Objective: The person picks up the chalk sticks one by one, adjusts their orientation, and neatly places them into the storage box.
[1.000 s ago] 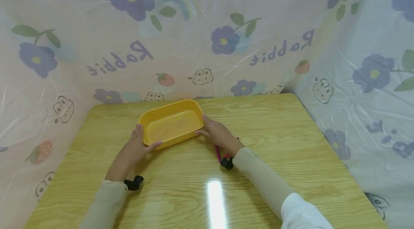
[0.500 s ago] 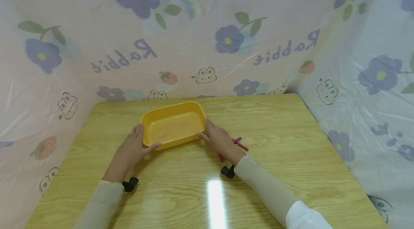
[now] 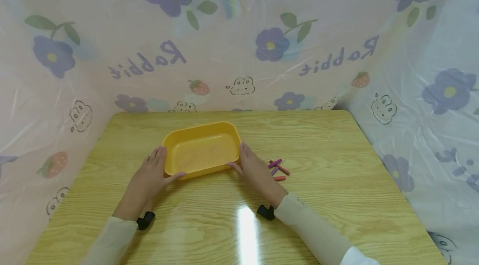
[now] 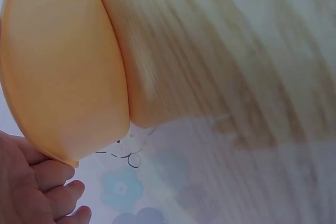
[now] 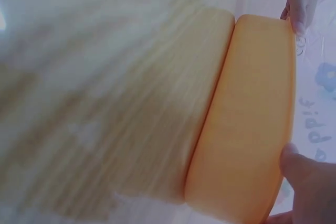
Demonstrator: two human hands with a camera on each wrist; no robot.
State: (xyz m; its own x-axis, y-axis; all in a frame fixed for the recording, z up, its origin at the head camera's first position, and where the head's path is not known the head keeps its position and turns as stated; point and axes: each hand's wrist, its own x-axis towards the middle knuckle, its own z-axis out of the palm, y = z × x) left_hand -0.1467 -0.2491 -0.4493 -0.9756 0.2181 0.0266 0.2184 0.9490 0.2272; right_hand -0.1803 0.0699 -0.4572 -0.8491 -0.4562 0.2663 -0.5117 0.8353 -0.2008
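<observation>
A yellow rectangular plastic basin (image 3: 203, 150) rests on the wooden table, and its visible inside holds nothing. My left hand (image 3: 147, 179) grips its left end, thumb along the near wall and fingers round the side. The left wrist view shows those fingers (image 4: 52, 174) at the rim. On the opposite end, my right hand (image 3: 256, 171) holds the near right corner, its thumb (image 5: 294, 163) on the near rim in the right wrist view. Just right of that hand lie several small coloured sticks, among them a purple stick (image 3: 275, 163) and a red stick (image 3: 279, 178), partly hidden by the hand.
The wood-grain table (image 3: 329, 148) meets a printed curtain (image 3: 232, 48) at the back and both sides. Black wrist-worn devices, one at the left wrist (image 3: 146, 220) and one at the right wrist (image 3: 266, 212), stick out near the sleeves. A light reflection lies front centre.
Both hands have drawn the basin slightly nearer to me. My right forearm has shifted nearer too, uncovering more of the coloured sticks. The head view has turned a little.
</observation>
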